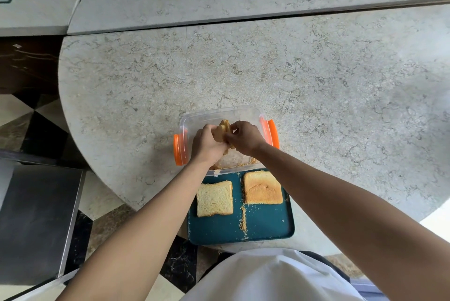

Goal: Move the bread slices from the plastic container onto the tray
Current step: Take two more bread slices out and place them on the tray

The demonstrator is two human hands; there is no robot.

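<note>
**Both hands on bread over the open container**

1. Left orange latch [180,149]: it sits on the left end of the clear plastic container [219,113], which rests on the round stone table [316,96].

2. Left hand [208,146]: it is inside the container outline, fingers curled closed around the left side of the bread slices [222,131] held over the container.

3. Bread slices in the grip: they stand on edge, tilted, between the two hands. How many are in the bundle cannot be told.

4. Right hand [244,137]: it pinches the right side of the same bread, fingertips narrow and touching it. The two hands meet at the bread.

5. Right orange latch [272,135]: it sits on the container's right end, just beyond the right wrist.

6. Teal tray [267,227]: it lies directly against the near side of the container, its near edge overhanging the table rim. A pale untoasted slice [214,198] lies flat in the tray's left half; a browner toasted slice [263,187] lies flat in the right half, apart from the first. A line of crumbs [243,219] runs between them toward the near edge.
</note>
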